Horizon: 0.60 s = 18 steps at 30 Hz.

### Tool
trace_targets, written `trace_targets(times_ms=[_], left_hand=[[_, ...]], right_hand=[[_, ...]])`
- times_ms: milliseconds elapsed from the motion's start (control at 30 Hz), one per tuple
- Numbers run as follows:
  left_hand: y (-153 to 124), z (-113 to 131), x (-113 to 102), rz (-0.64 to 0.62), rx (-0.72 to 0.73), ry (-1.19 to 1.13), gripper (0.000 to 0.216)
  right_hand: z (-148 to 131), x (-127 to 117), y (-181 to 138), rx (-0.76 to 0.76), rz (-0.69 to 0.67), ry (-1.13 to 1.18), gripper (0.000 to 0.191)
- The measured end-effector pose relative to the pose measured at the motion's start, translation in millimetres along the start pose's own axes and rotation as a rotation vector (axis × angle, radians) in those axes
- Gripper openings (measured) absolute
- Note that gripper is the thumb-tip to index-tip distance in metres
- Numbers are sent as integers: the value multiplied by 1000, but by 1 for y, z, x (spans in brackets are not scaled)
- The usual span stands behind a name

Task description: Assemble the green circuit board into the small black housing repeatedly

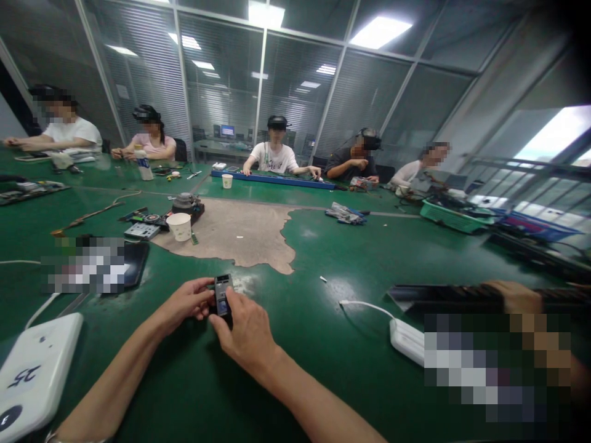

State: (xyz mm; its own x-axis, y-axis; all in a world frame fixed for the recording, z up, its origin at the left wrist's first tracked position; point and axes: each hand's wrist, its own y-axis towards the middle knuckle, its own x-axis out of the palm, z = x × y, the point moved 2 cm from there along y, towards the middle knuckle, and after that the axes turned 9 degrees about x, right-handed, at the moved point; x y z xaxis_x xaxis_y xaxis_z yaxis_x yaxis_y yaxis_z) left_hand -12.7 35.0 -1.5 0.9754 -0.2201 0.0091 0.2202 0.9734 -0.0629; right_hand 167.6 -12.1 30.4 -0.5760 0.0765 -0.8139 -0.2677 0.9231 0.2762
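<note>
A small dark rectangular device point(223, 294) with a blue patch on its face is held upright just above the green table point(323, 320). My left hand point(188, 300) pinches its left side with curled fingers. My right hand point(244, 329) grips it from the right and below, thumb against its face. Both forearms reach in from the bottom edge.
A white box marked 35 point(34, 375) lies at near left. A white charger with cable point(404, 337) lies to the right, beside another person's hand point(514, 296). A paper cup point(180, 226), electronics parts point(152, 221) and a worn brown patch point(240, 234) lie ahead. Several people sit along the far side.
</note>
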Motion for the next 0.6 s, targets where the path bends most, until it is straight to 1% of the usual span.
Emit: trace_targets(times_ms=[167,333,467,600], left_hand=[[0,0,0,15,-30,-42,54],[-2,1,1,-35,-32,-32,54],[-1,-1,0,-23,-38,-37,57],[-1,-1,-1,-13,-43,-54,57]], right_hand=[[1,3,-2,11,-25,-36,63],[1,5,-3,19,8,-1,60],[2,7,-2,14,44,70,59],[-3,-3,1,7,106,118,56]])
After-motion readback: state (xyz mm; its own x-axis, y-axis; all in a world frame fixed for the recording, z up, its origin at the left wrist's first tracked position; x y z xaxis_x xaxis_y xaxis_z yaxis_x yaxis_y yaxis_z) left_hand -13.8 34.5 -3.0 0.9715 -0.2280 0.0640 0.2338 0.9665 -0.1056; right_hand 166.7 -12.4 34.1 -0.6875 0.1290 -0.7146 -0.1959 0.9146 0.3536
